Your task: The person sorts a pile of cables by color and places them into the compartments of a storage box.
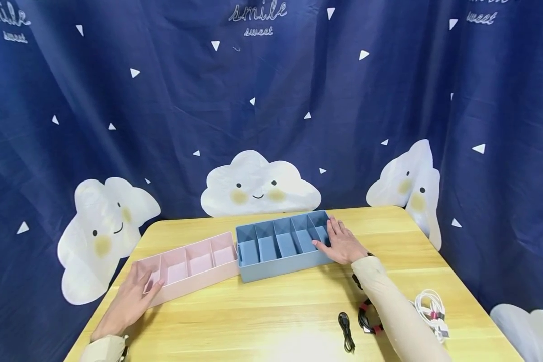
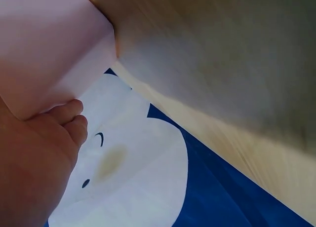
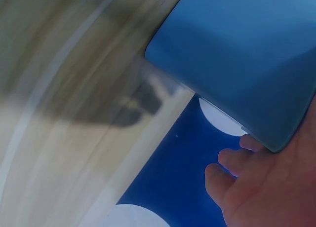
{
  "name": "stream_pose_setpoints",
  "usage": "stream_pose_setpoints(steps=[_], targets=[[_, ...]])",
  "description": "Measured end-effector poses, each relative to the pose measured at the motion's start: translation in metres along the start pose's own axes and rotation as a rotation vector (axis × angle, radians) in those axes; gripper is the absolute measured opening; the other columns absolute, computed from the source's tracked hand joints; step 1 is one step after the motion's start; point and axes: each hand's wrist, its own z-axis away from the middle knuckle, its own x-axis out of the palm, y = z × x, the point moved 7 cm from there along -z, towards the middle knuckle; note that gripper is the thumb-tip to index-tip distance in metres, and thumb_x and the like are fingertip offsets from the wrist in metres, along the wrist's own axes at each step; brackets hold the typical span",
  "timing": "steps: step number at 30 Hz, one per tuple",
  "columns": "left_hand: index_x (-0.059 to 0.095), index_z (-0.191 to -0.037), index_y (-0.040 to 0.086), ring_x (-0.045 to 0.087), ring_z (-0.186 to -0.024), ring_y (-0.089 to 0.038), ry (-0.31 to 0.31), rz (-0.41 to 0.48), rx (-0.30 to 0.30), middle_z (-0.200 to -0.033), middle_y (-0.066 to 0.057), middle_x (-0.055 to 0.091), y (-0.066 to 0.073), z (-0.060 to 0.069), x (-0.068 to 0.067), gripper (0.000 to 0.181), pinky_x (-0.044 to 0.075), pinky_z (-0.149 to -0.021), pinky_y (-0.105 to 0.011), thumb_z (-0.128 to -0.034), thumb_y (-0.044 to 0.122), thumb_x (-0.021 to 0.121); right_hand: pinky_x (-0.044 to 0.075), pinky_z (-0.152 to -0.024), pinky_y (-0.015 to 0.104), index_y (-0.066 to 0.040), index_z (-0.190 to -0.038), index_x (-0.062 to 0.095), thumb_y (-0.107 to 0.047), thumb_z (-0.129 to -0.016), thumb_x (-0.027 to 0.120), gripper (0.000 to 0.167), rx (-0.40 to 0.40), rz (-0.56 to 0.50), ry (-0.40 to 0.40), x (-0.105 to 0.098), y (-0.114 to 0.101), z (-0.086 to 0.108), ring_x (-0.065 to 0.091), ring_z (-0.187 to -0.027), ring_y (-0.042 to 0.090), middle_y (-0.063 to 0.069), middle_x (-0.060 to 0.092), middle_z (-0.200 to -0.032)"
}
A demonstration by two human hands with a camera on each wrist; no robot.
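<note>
A pink divided box (image 1: 194, 282) lies slightly slanted at the left, its right end against a blue divided box (image 1: 285, 265). My left hand (image 1: 125, 304) rests on the pink box's left end, thumb at the near rim. In the left wrist view, that hand (image 2: 37, 163) lies against the pink wall (image 2: 54, 49), fingertips showing beyond its edge. My right hand (image 1: 344, 245) touches the blue box's right end, fingers extended and thumb over the near rim. The right wrist view has this hand (image 3: 271, 182) beside the blue wall (image 3: 237, 64). The visible compartments hold nothing.
On the wooden table (image 1: 253, 322), a black bundled cable (image 1: 346, 332) lies near the front. A dark cable with red ties (image 1: 364, 319) is partly behind my right forearm, and white coiled cables (image 1: 432, 311) lie right of it. A blue curtain (image 1: 262, 125) hangs behind.
</note>
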Motion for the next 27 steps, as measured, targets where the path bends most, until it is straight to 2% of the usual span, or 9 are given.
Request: stream_pose_setpoints(steps=[3,5,8,16,27], targets=[[0.055,-0.14,-0.01,0.045,-0.13,-0.059,-0.044,0.009,-0.023,-0.152,-0.038,0.029,0.0,-0.003,0.005,0.065,0.04,-0.103,-0.074,-0.1059,0.045,0.053,0.017,-0.13,0.06,0.007,-0.162,0.014,-0.07,-0.102,0.036,0.1,-0.002,0.009,0.006,-0.002,0.003,0.003,0.009,-0.16,0.049,0.025,0.004,-0.174],[0.05,-0.146,-0.01,0.036,-0.137,-0.066,-0.075,0.016,-0.044,-0.16,-0.045,0.017,0.0,-0.005,0.008,0.069,0.035,-0.106,-0.078,-0.1069,0.047,0.05,0.017,-0.13,0.06,0.009,-0.162,0.015,-0.07,-0.102,0.036,0.1,-0.004,0.009,0.01,-0.004,0.005,0.005,0.01,-0.159,0.051,0.026,0.005,-0.173],[0.045,-0.15,-0.01,0.024,-0.142,-0.071,-0.103,0.031,-0.057,-0.162,-0.048,0.003,0.002,-0.008,0.012,0.072,0.029,-0.11,-0.08,-0.1077,0.048,0.047,0.017,-0.13,0.059,0.009,-0.161,0.016,-0.07,-0.102,0.035,0.1,-0.003,0.008,0.011,-0.005,0.009,0.008,0.011,-0.159,0.05,0.026,0.005,-0.173],[0.054,-0.145,-0.006,0.028,-0.142,-0.068,-0.08,0.022,0.022,-0.161,-0.048,0.012,0.015,-0.02,0.015,0.062,0.031,-0.111,-0.077,-0.1072,0.043,0.05,0.019,-0.13,0.059,0.012,-0.159,0.017,-0.067,-0.103,0.037,0.099,-0.007,0.017,0.051,-0.009,0.021,0.018,0.013,-0.158,0.051,0.03,0.008,-0.171],[0.051,-0.148,-0.004,0.024,-0.143,-0.07,-0.124,0.052,0.02,-0.163,-0.046,0.005,0.016,-0.035,0.022,0.066,0.03,-0.111,-0.078,-0.1073,0.047,0.048,0.02,-0.129,0.059,0.012,-0.16,0.016,-0.066,-0.104,0.038,0.098,0.021,0.007,0.055,-0.013,0.029,0.031,0.014,-0.158,0.052,0.029,0.006,-0.172]])
